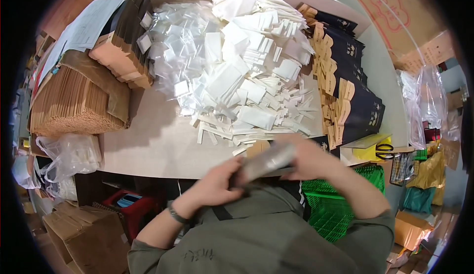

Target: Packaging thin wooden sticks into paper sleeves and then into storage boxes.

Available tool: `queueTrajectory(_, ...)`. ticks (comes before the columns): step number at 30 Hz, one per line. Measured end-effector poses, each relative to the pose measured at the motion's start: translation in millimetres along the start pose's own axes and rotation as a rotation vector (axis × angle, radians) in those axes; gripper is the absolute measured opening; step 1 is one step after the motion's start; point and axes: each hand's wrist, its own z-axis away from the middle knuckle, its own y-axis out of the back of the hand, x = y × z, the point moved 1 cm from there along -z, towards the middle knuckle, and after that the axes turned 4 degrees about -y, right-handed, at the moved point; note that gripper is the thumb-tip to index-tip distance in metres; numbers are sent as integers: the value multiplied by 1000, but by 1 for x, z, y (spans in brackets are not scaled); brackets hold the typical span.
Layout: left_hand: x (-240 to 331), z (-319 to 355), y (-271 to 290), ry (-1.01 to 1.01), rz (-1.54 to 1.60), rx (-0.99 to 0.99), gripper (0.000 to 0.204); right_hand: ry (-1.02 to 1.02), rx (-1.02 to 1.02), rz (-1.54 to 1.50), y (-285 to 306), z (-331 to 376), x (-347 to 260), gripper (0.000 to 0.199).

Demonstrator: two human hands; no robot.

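Head view: left hand [218,183] and right hand [310,160] pinch a silvery item [269,161], too blurred to identify.

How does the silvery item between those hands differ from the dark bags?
The silvery item is pale and shiny; the dark bags are nearly black with tan ends. The silvery item is between the left hand and right hand; the dark bags overlap in a row on the table. The silvery item is blurred; the dark bags are sharper.
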Motion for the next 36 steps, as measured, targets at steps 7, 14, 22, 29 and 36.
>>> queueTrajectory(7,3,3,-2,340,-75,43,32,-155,112,-90,-25,-25,-50,46)
queueTrajectory(14,-32,33,16,203,-563,324,62,-492,154,38,-52,-40,-53,24)
queueTrajectory(22,-18,27,39,111,-600,-10,74,-336,121,-201,-71,-69,-81,17)
queueTrajectory(29,-52,-32,134,-68,-811,495,60,-512,581,240,-2,-28,54,14)
queueTrajectory(36,-79,-143,160,-190,-953,292,41,-689,252,246,9,-30,96,12)
